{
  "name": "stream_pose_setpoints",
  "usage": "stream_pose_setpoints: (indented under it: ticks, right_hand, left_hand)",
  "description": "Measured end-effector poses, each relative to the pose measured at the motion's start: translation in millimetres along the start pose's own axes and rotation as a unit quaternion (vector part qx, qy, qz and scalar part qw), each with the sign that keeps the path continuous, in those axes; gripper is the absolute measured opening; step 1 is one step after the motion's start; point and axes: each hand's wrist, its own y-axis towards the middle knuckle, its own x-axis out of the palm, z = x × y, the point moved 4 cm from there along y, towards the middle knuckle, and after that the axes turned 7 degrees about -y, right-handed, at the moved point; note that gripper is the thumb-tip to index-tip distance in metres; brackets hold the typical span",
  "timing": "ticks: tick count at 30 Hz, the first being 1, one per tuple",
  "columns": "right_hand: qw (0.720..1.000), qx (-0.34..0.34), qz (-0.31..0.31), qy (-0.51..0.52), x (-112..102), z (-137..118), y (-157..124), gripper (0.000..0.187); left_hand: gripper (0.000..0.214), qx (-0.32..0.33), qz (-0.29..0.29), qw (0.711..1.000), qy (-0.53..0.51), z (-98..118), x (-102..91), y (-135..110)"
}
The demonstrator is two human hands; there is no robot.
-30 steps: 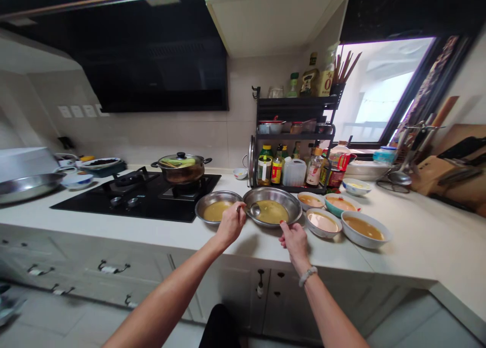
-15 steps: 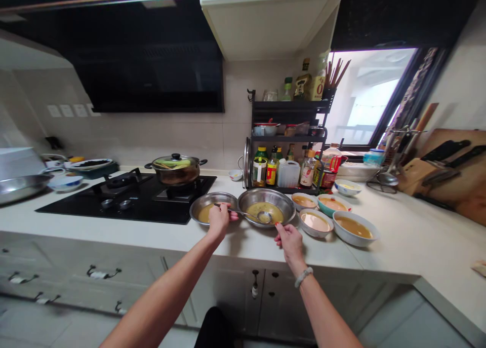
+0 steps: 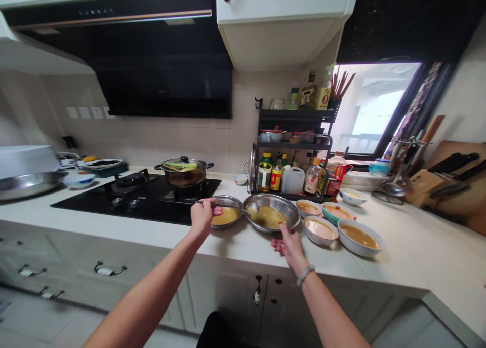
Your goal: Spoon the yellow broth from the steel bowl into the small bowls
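My left hand (image 3: 202, 215) is closed on the handle of a metal ladle (image 3: 243, 209) whose bowl hangs over the left edge of a steel bowl (image 3: 288, 210) of yellow-brown liquid. A second, smaller steel bowl (image 3: 232, 202) with the same liquid sits just left of it, under the ladle handle. My right hand (image 3: 287, 243) grips the near rim of the larger steel bowl with fingers and thumb. Both bowls stand on the white counter (image 3: 235, 244) beside the black hob.
Right of the steel bowls are several ceramic bowls (image 3: 360, 236) of orange-brown liquid. A lidded pot (image 3: 184, 169) sits on the black hob (image 3: 132, 198). A black rack (image 3: 294, 150) of bottles stands behind. A large pan (image 3: 23, 183) lies far left; a knife block (image 3: 427, 183) far right.
My left hand has drawn the ladle leftward, its bowl moving from the middle of the larger steel bowl to its left edge. My right hand stays on the near rim.
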Motion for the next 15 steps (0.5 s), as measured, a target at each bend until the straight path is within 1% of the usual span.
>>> stream_pose_setpoints:
  ticks: [3,4,7,9,11,13,15]
  right_hand:
    - [0.991,0.122,-0.044,0.026,10,8,0,0.034]
    - [0.988,0.136,-0.054,0.042,13,8,1,0.030]
    - [0.985,0.127,-0.070,0.088,19,5,5,0.018]
    - [0.986,0.111,-0.070,0.102,22,3,9,0.013]
    - [0.987,0.098,-0.064,0.110,23,2,10,0.011]
    - [0.988,0.083,-0.053,0.119,23,2,11,0.013]
    - [0.989,0.065,-0.037,0.124,22,2,10,0.015]
  left_hand:
    - [0.027,0.042,0.017,0.998,0.041,11,-23.2,7]
    - [0.028,0.059,0.018,0.997,0.055,14,-30.6,8]
    - [0.027,0.134,-0.007,0.982,0.131,19,-48.1,5]
    - [0.026,0.187,-0.045,0.962,0.196,19,-54.5,0]
    - [0.026,0.231,-0.079,0.935,0.256,17,-58.3,-6]
    - [0.026,0.254,-0.090,0.916,0.296,14,-61.2,-9]
    - [0.027,0.260,-0.080,0.911,0.309,13,-63.3,-11]
